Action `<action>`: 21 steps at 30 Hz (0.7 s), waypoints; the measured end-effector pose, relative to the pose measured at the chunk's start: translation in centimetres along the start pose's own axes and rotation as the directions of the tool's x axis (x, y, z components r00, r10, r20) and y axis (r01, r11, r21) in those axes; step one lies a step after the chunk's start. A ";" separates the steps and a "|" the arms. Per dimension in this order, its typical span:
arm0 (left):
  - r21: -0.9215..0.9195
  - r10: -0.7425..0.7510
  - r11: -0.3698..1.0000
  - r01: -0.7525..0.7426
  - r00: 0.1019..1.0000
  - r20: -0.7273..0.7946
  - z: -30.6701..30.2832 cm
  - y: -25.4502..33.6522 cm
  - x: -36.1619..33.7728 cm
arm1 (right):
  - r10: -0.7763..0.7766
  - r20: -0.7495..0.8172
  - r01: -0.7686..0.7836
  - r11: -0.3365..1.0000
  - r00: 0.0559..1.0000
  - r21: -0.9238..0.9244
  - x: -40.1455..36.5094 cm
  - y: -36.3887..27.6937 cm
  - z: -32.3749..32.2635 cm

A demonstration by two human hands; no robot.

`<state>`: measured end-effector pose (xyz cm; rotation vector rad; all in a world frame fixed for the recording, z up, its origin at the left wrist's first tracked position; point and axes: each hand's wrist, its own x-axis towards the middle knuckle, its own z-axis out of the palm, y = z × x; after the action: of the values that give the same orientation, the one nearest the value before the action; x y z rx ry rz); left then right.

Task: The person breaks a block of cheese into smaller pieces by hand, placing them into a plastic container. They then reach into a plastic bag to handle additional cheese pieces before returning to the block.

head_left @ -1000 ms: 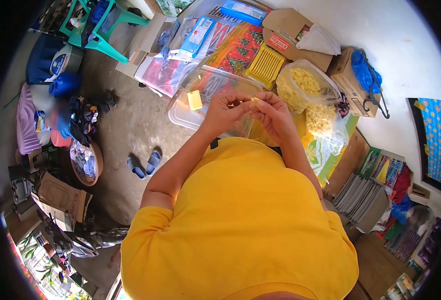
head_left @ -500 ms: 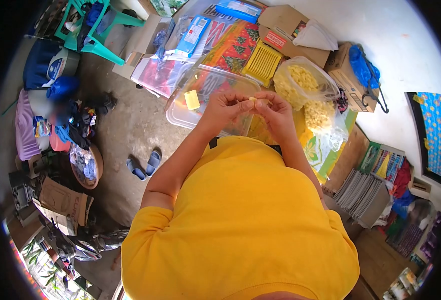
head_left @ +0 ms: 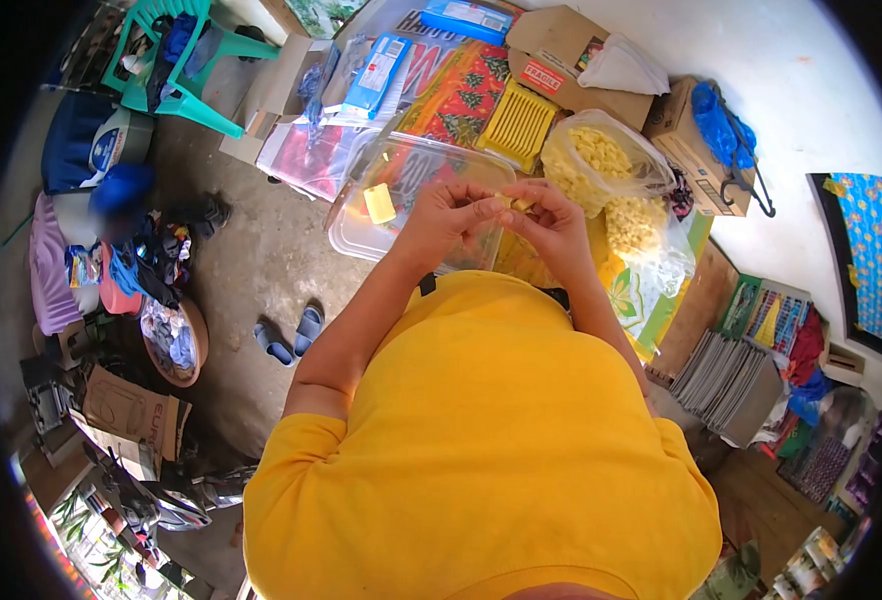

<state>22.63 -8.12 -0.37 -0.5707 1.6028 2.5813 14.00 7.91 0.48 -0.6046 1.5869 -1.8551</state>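
Note:
Above the near right side of a clear plastic bin [head_left: 353, 243], my two hands meet, fingertips pinched together. My left hand [head_left: 453, 215] has its thumb and fingers closed at one end of a small yellow piece [head_left: 516, 204]. From the other side, my right hand [head_left: 553, 215] grips the same piece between thumb and forefinger. Fingers cover most of it, so its exact kind is hidden. A pale yellow block [head_left: 380, 203] lies in the bin, left of my hands. Just to the right stands an open clear bag [head_left: 601, 152] full of small yellow pieces.
A second bag of yellow pieces [head_left: 636, 225] sits nearer me. Behind the bin are a ribbed yellow tray [head_left: 517, 125], blue boxes [head_left: 377, 76] and an open cardboard box [head_left: 546, 40]. Slippers [head_left: 309, 328] and a laundry basin [head_left: 197, 345] are on the floor to the left.
The whole view has shifted slightly. My right fingers have changed their hold a little, and more of the yellow piece shows between my hands.

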 end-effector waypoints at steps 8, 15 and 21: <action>-0.040 -0.030 0.999 0.031 0.999 0.022 -0.1 -0.2 0.4 | -0.036 0.004 0.036 0.999 0.999 -0.030 0.0 0.2 -0.1; -0.122 -0.039 0.991 0.045 0.998 0.049 -0.4 -0.3 0.4 | 0.092 -0.013 -0.091 0.993 0.996 0.077 0.0 0.3 -0.3; -0.191 -0.079 0.978 0.088 0.995 0.054 -0.3 -0.5 0.5 | 0.148 -0.119 -0.127 0.977 0.982 0.172 0.1 0.5 -1.3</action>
<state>22.41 -8.16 -1.08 -0.5721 1.2930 2.6835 13.09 8.72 -0.22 -0.2978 1.4986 -1.9290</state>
